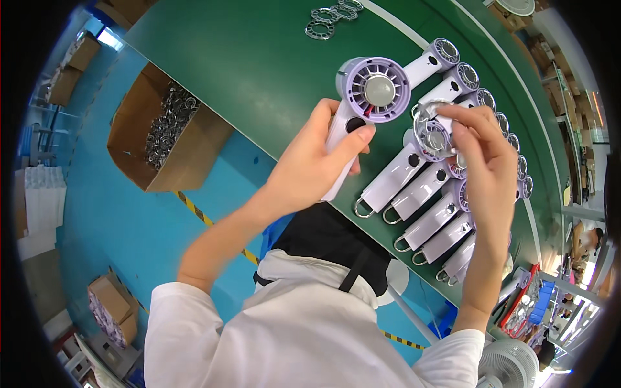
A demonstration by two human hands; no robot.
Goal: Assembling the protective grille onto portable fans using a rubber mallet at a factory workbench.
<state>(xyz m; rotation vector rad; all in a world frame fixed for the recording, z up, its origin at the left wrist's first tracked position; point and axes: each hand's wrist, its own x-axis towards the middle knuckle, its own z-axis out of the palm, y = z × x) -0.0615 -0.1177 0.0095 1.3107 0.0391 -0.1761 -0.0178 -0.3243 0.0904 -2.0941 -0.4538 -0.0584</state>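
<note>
My left hand (pixel 323 145) is closed round the white handle of a lilac handheld fan (pixel 379 90), its thumb beside a dark oval button. The fan's round head tilts up, and its vanes and grey hub show with no silver ring over them. Between the thumb and fingers of my right hand (pixel 482 139) is a shiny silver ring (pixel 422 121), slightly blurred. It is apart from the held fan, above other fans on the bench. Two rows of similar handheld fans (pixel 391 181) lie below my right hand, several with metal loops at their handle ends.
Several silver rings (pixel 320 30) lie at the far side of the green workbench (pixel 259 71). A cardboard box (pixel 194 152) full of metal rings stands left of the bench, and another box (pixel 116 304) sits lower left. A white pedestal fan (pixel 508 363) stands lower right.
</note>
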